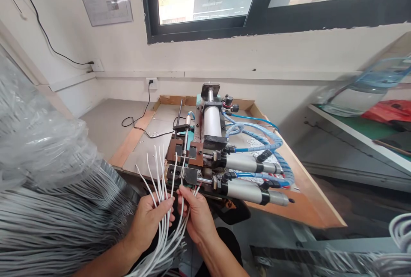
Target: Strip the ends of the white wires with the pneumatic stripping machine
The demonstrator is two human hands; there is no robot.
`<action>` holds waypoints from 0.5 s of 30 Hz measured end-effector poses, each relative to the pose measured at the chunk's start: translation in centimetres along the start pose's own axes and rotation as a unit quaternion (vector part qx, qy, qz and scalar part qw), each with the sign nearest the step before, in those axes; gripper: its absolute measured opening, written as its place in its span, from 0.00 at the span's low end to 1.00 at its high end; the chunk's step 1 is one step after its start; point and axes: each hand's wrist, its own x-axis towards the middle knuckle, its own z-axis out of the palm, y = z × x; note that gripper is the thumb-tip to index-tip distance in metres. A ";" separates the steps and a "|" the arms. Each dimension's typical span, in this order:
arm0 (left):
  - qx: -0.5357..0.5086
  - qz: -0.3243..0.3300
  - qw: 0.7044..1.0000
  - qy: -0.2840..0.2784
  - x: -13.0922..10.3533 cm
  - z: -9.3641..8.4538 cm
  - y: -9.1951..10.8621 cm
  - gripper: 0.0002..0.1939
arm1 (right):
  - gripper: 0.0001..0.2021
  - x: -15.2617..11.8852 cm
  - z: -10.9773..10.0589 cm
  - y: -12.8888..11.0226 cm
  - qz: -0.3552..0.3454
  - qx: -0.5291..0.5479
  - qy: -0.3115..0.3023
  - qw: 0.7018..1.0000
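My left hand [151, 219] is closed round a bundle of white cables [163, 230], whose tips fan out above the fingers. Just right of it, my right hand [197, 215] pinches one white cable, and more cables run through its fingers. That cable's upper end reaches between the jaws [183, 173] of a pneumatic machine [212, 120] directly ahead; its very tip is hard to make out. The machine has silver cylinders [253, 193] pointing right and blue air hoses [271, 142].
A wooden-edged bench [298, 183] carries the machine and small white scraps. Many grey cables [58, 225] under plastic wrap fill the left side. At right stand a green-topped shelf [346, 125] and a large water bottle [369, 88]. Coiled cables [401, 232] lie lower right.
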 end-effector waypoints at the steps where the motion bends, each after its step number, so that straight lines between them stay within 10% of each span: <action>1: 0.003 -0.001 1.000 -0.005 0.0 0.0 0.0 0.12 | 0.14 0.0 0.0 0.1 0.005 0.003 -0.022 1.000; 15: -0.109 0.033 0.993 0.010 1.0 0.0 0.7 0.10 | 0.14 -1.7 -1.7 1.3 -0.107 -0.180 -0.022 0.978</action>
